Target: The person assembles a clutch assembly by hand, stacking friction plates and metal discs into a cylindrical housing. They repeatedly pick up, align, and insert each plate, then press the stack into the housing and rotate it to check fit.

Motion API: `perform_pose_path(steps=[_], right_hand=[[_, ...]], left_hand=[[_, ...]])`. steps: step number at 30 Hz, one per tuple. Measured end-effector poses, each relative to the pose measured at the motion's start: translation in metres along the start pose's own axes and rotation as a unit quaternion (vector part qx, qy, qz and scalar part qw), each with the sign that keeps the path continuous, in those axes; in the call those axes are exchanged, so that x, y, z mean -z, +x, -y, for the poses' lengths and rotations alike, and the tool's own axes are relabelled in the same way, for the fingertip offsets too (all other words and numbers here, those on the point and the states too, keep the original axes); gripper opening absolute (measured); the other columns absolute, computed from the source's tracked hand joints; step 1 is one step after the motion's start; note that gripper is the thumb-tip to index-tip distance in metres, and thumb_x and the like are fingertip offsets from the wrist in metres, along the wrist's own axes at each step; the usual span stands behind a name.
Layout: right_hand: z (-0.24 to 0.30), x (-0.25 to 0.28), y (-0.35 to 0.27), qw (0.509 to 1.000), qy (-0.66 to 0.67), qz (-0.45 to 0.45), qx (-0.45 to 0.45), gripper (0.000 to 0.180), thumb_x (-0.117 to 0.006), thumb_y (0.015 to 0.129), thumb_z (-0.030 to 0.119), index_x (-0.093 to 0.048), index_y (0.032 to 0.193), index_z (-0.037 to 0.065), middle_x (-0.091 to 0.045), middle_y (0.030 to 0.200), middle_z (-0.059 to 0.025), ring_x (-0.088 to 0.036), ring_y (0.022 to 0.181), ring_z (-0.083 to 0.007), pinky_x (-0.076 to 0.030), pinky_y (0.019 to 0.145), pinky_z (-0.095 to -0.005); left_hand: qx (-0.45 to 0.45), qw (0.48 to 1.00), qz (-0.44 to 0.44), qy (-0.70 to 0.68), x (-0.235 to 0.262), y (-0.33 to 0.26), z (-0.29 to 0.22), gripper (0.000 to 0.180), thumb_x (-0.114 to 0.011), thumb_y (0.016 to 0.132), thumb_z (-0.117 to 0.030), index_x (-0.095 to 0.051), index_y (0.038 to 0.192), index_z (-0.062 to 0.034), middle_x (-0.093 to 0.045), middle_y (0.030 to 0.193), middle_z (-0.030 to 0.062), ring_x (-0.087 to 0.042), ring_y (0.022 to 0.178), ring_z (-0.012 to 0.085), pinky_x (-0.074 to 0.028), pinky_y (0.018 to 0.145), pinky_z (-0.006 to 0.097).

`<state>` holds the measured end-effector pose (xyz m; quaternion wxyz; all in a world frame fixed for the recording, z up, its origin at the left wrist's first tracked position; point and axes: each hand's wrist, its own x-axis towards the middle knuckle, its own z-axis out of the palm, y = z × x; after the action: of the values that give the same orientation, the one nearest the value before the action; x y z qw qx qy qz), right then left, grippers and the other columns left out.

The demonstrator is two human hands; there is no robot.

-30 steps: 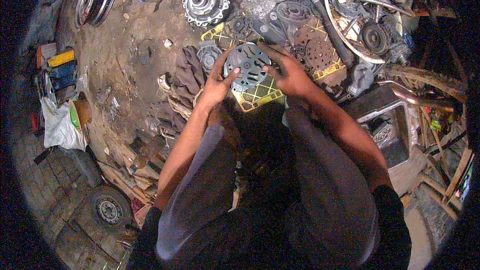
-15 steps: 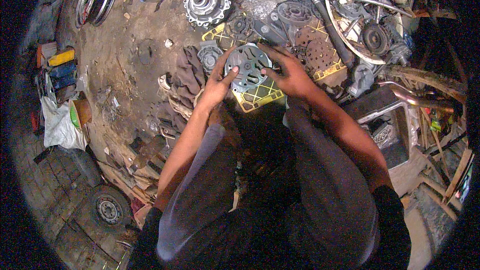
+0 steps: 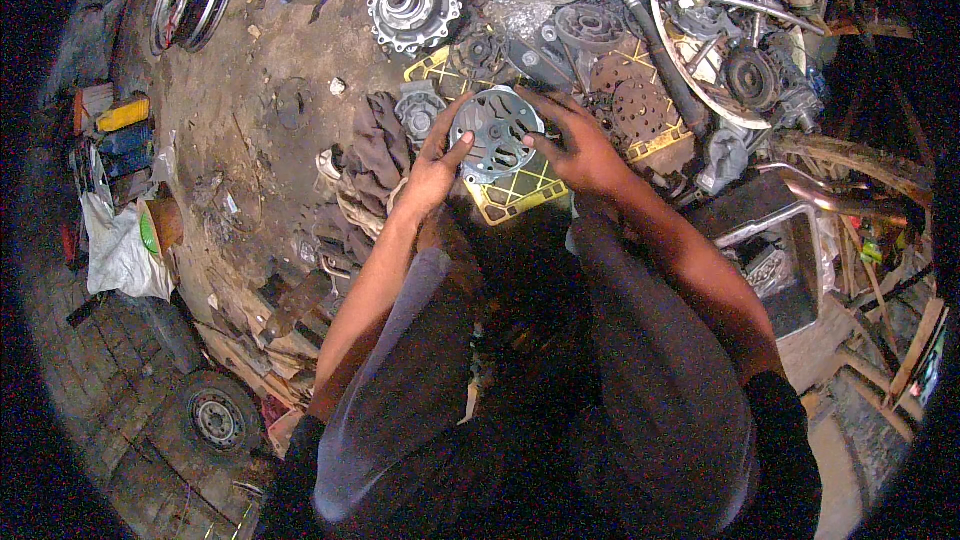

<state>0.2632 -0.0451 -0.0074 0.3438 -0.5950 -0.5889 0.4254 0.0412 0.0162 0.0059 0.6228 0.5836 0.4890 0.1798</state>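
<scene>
Between my hands is a round grey metal pump body, a disc with curved slots and a small centre hole. My left hand grips its left rim, thumb on the face. Around the right rim wraps my right hand, its thumb also pressing the face; the fingers behind are partly hidden. Below the disc shows a yellow plastic crate-like grid. A smaller grey metal housing lies just left of my left hand, beside a crumpled dark cloth.
A large toothed-edge metal drum sits beyond my hands. Rusty perforated plates lie to the right, near a round tray heaped with metal parts. A dark open box stands by my right forearm. A small wheel is at lower left.
Almost nothing differs. Both hands keep hold of the pump body, and its place is practically the same.
</scene>
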Motion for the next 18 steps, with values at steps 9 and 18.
perform_pose_path(steps=[9, 18], right_hand=[[-0.004, -0.001, 0.003, 1.000, 0.002, -0.010, 0.001, 0.049, -0.064, 0.089, 0.016, -0.052, 0.137, 0.011, -0.054, 0.130, -0.0199, -0.051, 0.121, -0.0342, -0.039, 0.103, -0.0402], [0.007, 0.011, 0.026, 0.999, -0.001, 0.051, 0.012, 0.043, -0.060, 0.092, 0.020, -0.055, 0.133, 0.007, -0.060, 0.125, -0.0220, -0.057, 0.116, -0.0344, -0.041, 0.101, -0.0398]], left_hand=[[0.038, 0.999, -0.008, -0.004, 0.000, 0.000, -0.010, 0.051, -0.056, 0.096, -0.018, -0.041, 0.144, -0.0107, -0.045, 0.143, 0.0118, -0.039, 0.133, 0.0229, -0.028, 0.111, 0.034], [0.070, 0.997, -0.027, 0.022, 0.015, 0.014, -0.010, 0.051, -0.055, 0.096, -0.015, -0.041, 0.145, -0.0128, -0.044, 0.146, 0.0116, -0.040, 0.133, 0.0231, -0.030, 0.111, 0.034]])
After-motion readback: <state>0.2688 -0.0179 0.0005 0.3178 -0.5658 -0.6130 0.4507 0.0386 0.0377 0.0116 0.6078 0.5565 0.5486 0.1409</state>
